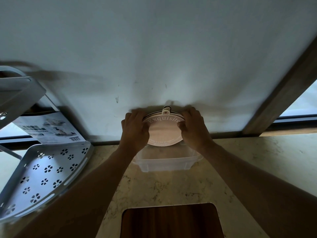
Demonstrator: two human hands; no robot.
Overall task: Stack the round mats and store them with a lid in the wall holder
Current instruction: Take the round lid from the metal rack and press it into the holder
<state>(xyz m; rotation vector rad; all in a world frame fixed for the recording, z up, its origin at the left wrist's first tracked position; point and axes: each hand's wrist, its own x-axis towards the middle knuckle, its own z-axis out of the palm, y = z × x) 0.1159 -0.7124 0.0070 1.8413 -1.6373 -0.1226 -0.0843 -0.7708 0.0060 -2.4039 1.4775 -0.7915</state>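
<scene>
A stack of round mats point(163, 131), pale pink with the word "Exquisite" on the front one, stands upright close to the white wall point(154, 57). Their hanging tabs point(166, 110) point up at the top. My left hand point(134, 129) grips the stack's left edge and my right hand point(194, 127) grips its right edge. Directly below the stack sits a clear plastic container point(164, 162) on the counter. Whether the mats touch the wall or a holder is hidden by the stack.
A white perforated metal corner shelf point(44, 176) stands at the left with a printed box point(49, 127) behind it. A dark wooden board point(171, 222) lies at the near counter edge. A wooden window frame point(281, 93) runs up the right.
</scene>
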